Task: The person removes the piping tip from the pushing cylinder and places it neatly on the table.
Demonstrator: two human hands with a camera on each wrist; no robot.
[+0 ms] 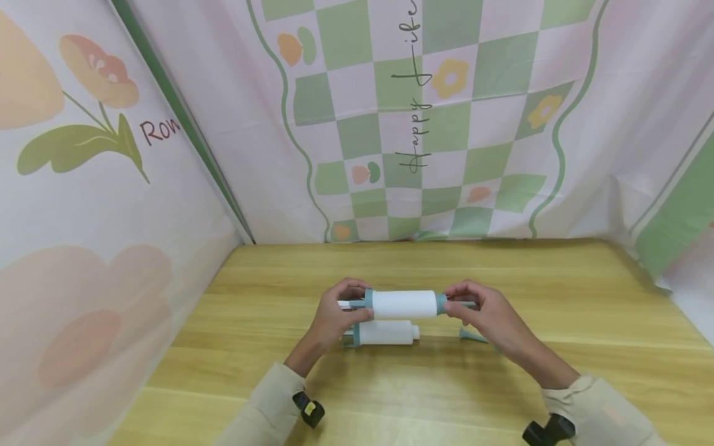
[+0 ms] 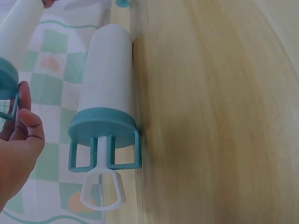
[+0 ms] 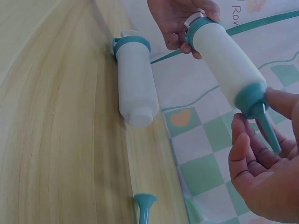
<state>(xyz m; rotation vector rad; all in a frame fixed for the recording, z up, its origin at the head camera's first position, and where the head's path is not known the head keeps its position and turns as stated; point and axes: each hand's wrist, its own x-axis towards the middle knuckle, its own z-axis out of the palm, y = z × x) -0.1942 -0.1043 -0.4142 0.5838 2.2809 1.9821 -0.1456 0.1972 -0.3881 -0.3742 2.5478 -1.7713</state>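
Observation:
A white piping syringe [image 1: 404, 304] with a teal cap and teal nozzle is held level above the table between both hands. My left hand [image 1: 336, 313] grips its teal handle end with thumb and fingers. At the other end my right hand [image 1: 493, 316] pinches the teal nozzle collar [image 3: 251, 99], and the thin nozzle tip [image 3: 269, 133] points out past the fingers. A second white syringe [image 2: 106, 70] lies on the table, its white plunger ring [image 2: 103, 189] showing and its front neck [image 3: 141, 116] bare. Near my right hand lies a loose teal nozzle [image 1: 473, 336].
The wood-grain table [image 1: 424, 396] reaches back to a printed cloth [image 1: 396, 118] with green checks. Another flowered cloth [image 1: 111, 217] hangs along the left side. Straps with black camera mounts sit on both sleeves.

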